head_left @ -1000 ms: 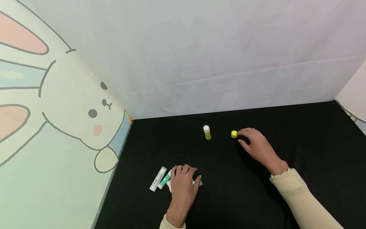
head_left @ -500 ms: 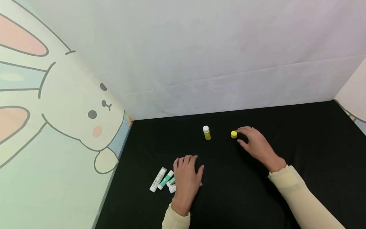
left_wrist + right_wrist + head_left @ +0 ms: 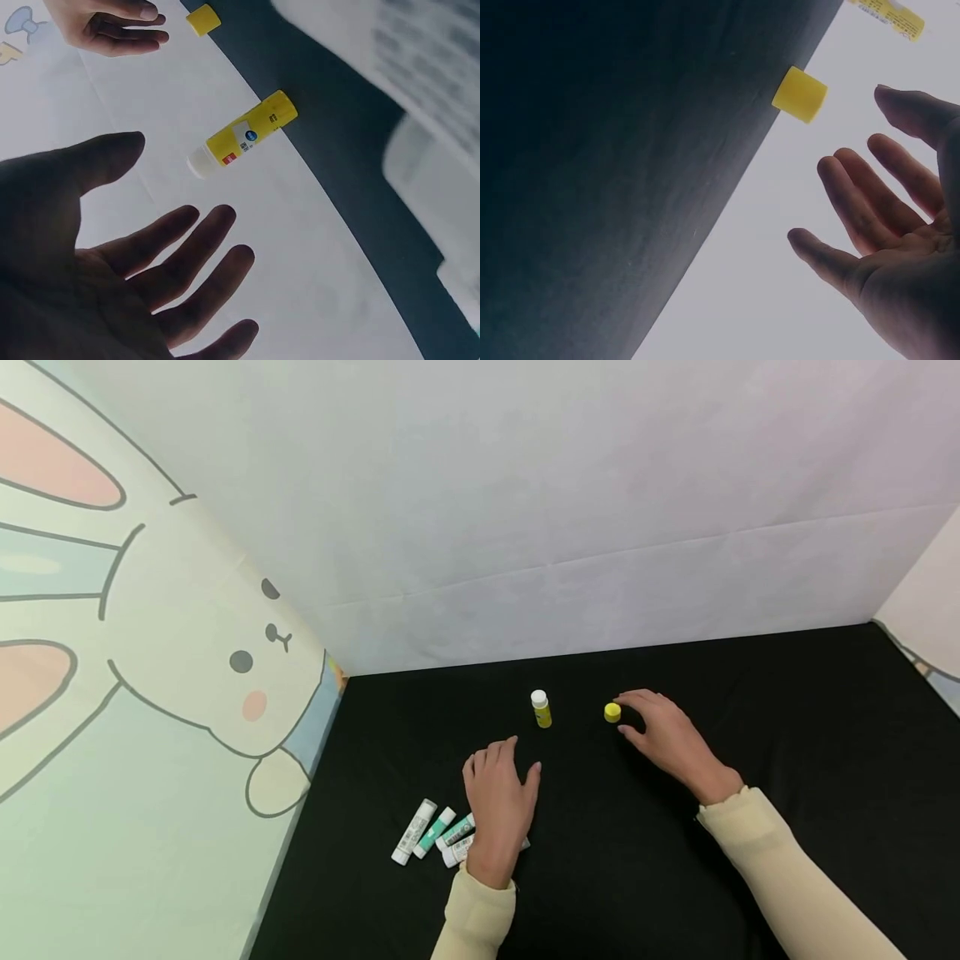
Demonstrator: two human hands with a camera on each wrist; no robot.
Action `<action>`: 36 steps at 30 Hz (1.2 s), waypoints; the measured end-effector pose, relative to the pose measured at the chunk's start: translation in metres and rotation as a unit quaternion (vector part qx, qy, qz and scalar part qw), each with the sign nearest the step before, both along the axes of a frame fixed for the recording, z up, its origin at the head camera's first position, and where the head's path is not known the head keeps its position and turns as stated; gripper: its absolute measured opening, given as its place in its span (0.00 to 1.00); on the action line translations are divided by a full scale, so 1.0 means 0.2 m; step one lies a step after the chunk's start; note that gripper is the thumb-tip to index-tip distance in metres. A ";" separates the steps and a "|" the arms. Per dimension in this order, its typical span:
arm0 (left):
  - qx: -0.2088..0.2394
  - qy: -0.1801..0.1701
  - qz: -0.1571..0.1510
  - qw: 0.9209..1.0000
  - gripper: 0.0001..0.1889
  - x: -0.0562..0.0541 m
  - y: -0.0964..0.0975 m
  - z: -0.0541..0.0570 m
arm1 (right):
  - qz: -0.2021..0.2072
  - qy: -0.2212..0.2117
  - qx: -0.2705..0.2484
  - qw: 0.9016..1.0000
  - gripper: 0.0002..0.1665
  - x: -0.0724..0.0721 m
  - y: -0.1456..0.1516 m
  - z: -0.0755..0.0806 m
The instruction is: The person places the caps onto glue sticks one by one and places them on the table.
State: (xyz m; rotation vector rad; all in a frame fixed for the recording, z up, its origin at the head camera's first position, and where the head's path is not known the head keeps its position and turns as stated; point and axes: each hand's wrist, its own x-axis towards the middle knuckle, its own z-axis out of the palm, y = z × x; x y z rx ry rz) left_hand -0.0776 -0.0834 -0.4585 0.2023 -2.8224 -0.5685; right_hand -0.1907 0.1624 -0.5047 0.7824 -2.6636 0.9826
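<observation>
A yellow glue stick (image 3: 542, 710) with a white top stands upright toward the back of the black table. My left hand (image 3: 500, 797) is in front of it, fingers spread and thumb apart, holding nothing; the left wrist view shows the glue stick (image 3: 251, 131) beyond the fingertips. To the right, a yellow cap (image 3: 612, 712) sits on the table. Right beside the cap is my right hand (image 3: 667, 739), thumb and fingers parted around a gap. In the right wrist view the cap (image 3: 800, 94) lies off the fingertips.
Several white and green tubes lie at the front left, among them a white tube (image 3: 414, 832) and a green one (image 3: 434, 832). My left forearm partly covers others. Behind the black table (image 3: 810, 735) rises a pale cloth wall (image 3: 600, 510); a rabbit-print wall (image 3: 180, 635) borders the left.
My left hand has moved up off the tubes, forward and slightly right toward the glue stick, uncovering more of the tubes. My right hand stays almost still beside the cap.
</observation>
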 end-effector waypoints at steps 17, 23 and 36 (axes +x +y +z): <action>0.029 0.018 0.024 0.999 0.26 -0.14 0.05 -0.02 | 0.013 -0.036 0.026 0.999 0.27 -0.03 -0.03 0.02; 0.029 0.029 0.027 0.999 0.26 -0.17 0.05 -0.03 | 0.012 -0.042 0.032 0.999 0.27 -0.04 -0.03 0.01; 0.047 0.003 0.043 0.998 0.26 -0.27 0.08 -0.03 | 0.022 -0.064 0.054 0.996 0.27 -0.06 -0.05 0.01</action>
